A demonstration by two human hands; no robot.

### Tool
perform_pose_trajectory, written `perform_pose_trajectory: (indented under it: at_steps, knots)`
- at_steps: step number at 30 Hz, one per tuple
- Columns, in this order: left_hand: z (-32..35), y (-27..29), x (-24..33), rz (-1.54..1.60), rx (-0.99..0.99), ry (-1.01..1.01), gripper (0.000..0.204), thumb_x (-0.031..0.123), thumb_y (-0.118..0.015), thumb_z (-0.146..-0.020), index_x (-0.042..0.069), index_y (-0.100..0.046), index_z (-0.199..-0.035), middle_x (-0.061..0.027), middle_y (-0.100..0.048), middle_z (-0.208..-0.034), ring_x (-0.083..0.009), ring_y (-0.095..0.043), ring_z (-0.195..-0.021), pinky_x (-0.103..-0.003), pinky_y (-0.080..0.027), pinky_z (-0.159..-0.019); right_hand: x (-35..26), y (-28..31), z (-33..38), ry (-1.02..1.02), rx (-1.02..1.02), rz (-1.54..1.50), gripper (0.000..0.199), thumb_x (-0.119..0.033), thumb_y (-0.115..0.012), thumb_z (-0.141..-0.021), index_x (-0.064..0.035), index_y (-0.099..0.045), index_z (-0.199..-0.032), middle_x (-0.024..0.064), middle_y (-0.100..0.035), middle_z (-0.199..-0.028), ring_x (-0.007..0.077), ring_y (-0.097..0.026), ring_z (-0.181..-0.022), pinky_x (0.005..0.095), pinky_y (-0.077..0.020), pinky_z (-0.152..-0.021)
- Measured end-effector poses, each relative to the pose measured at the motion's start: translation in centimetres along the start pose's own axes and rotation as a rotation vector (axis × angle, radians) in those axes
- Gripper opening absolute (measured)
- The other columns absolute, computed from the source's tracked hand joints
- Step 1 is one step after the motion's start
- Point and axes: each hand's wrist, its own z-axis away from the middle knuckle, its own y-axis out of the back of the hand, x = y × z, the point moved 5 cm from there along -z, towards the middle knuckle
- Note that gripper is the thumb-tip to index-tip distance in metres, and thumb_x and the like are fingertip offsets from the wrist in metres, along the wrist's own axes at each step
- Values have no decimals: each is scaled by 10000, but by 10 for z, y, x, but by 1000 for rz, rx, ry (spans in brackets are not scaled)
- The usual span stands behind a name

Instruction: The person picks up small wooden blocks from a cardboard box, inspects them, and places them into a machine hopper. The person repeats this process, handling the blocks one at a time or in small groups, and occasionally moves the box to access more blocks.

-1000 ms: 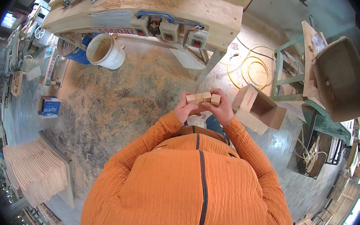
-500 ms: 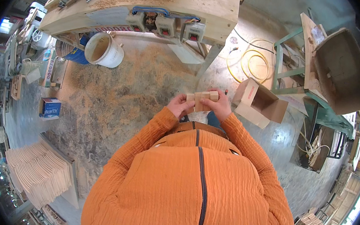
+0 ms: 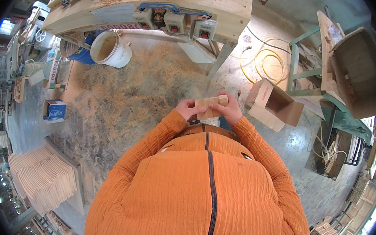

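Note:
A row of small pale wooden blocks is held together in front of my waist, above the floor. My left hand pinches the row's left end, thumb on the near side. Around its right end close the fingers of my right hand, with the thumb across the near faces. The blocks sit side by side in a slightly slanted line, higher on the right. Fingers cover part of the row, so whether the blocks are separate or joined I cannot tell.
A sawdust-strewn workbench with red switches stands ahead. Beyond my right hand lie an open cardboard box and a coiled yellow hose. A white bucket stands ahead left; stacked curved wooden slats are at the near left.
The blocks have been drawn into a more even row; the piece that stuck down in the middle now lines up with the others. Both hands stay in nearly the same place.

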Motion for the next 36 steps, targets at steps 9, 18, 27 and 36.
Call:
perform_pose_trajectory:
  at_steps: [9, 18, 27, 36]
  knots:
    - [0, -1, 10, -331, 53, -268, 289, 151, -714, -769, 11, -596, -993, -14, -621, -863, -90, -553, -774, -249, -452, -683, -3, 0, 4, 0, -16, -60, 450, -192, -778, -683, -9, -523, -1004, 64, -598, -874, 128, -566, -797, 279, -483, -695]
    - [5, -7, 17, -353, -22, -239, 327, 90, -728, -746, 11, -583, -1028, -24, -626, -906, -100, -572, -824, -260, -467, -741, -20, 3, 16, 150, -74, -17, 409, -124, -740, -723, -40, -497, -1042, 26, -562, -923, 100, -542, -848, 260, -467, -726]
    - [32, -28, 55, -430, -69, -577, 304, 42, -726, -726, 26, -611, -1007, -70, -638, -980, -139, -605, -909, -283, -488, -789, -58, 0, 41, 586, 9, 129, 436, -6, -745, -685, -74, -489, -1031, 55, -579, -948, 168, -559, -837, 303, -475, -741]
    - [60, -53, 87, -689, -110, -1028, 327, 20, -730, -684, 52, -627, -993, -98, -628, -964, -219, -620, -874, -288, -493, -756, -94, 2, 64, 922, -23, 299, 461, 10, -729, -694, -80, -440, -1042, 145, -616, -1019, 281, -562, -963, 373, -471, -810]
